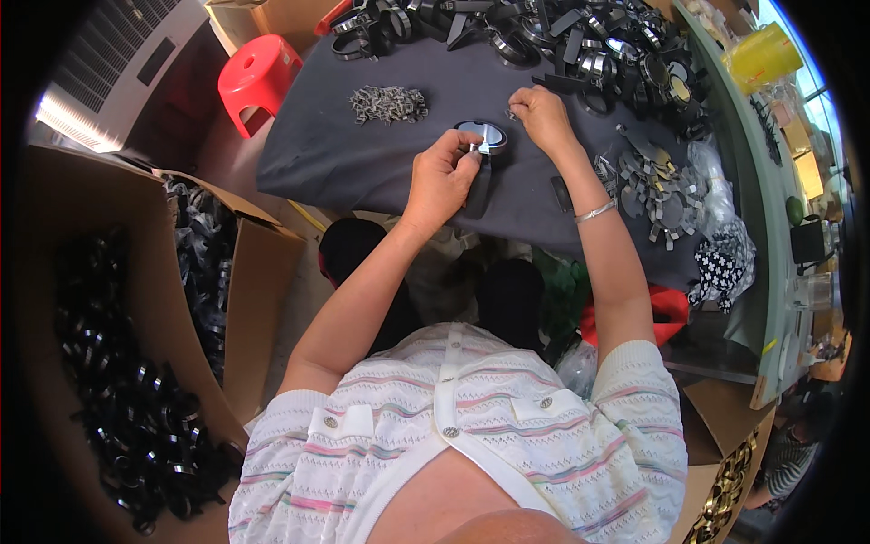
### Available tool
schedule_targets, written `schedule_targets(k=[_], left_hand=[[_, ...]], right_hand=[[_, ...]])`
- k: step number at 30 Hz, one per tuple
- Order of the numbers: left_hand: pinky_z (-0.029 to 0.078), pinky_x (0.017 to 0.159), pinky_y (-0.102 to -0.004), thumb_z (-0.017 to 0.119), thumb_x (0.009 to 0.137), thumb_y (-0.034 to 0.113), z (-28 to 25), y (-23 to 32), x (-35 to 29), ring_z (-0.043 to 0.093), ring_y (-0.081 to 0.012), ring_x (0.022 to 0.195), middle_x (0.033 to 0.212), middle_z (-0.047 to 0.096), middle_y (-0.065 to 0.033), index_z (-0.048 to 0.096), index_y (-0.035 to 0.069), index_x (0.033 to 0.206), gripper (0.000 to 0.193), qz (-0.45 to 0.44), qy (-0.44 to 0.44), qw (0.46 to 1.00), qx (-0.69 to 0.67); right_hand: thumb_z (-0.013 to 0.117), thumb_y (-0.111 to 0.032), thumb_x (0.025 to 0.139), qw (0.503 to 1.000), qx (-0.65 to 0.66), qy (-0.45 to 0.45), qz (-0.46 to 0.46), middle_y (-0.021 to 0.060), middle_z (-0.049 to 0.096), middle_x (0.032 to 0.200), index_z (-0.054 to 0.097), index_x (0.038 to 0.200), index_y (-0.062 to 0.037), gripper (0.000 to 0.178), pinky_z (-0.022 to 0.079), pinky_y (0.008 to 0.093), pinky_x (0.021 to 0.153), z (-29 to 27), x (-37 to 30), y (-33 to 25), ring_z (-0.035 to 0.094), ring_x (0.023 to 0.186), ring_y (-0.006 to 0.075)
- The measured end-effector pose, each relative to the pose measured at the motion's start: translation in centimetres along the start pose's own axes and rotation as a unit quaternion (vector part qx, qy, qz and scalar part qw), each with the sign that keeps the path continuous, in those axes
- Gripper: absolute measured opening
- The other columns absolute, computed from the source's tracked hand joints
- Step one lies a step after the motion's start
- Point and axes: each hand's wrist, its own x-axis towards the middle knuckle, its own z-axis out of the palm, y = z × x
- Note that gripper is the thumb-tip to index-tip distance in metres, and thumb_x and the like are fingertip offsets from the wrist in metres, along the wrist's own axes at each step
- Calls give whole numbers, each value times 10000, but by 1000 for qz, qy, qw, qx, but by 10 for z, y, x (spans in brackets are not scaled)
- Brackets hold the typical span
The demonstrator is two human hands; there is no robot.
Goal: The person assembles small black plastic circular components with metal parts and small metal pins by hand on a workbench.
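While the open cardboard box (pixel 118 363) at far left is holding black rings, the left hand (pixel 441 177) is closing around a black strap with a round mirrored disc (pixel 481 138) at its far end. The strap's long axis is running near to far, over the grey cloth-covered table (pixel 335 154). The right hand (pixel 541 116), just right of the disc, is pinching a small metal part (pixel 512 114). Black parts (pixel 580 45) are lying beyond.

Left hand (pixel 441 174) grips round mirror (pixel 482 136); right hand (pixel 540 116) pinches small part.
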Motion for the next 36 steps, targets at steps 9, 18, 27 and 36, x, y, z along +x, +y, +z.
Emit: schedule_targets(k=[9,18,27,36], left_hand=[[351,399,-222,541,832,41,-1,-1,-1,429,-36,440,568,525,9,583,16,953,130,-2,8,1000,-13],[370,394,-221,541,838,48,-2,2,0,440,-37,462,616,545,4,585,20,955,129,-6,0,1000,-15],[373,388,-222,543,837,49,-2,1,2,442,-40,461,610,539,4,589,19,959,134,-15,-2,1000,-17],[388,367,-195,516,864,60,-4,4,2,424,-29,451,619,499,26,584,35,995,150,-24,-26,999,-9]], right_hand=[[624,-50,773,997,71,18,11,98,611,672,598,765,-17,43,470,306,563,-9,-7,5,608,609,216],[608,-9,789,950,251,-67,176,80,609,672,612,818,-22,32,462,275,537,-19,-22,4,592,594,118],[624,-55,769,959,-185,-165,-134,116,587,821,625,905,-75,137,468,363,615,-44,-23,-10,570,691,334],[604,7,784,957,263,-27,119,38,602,674,596,847,-16,68,457,225,525,-56,-43,-65,599,595,104]])
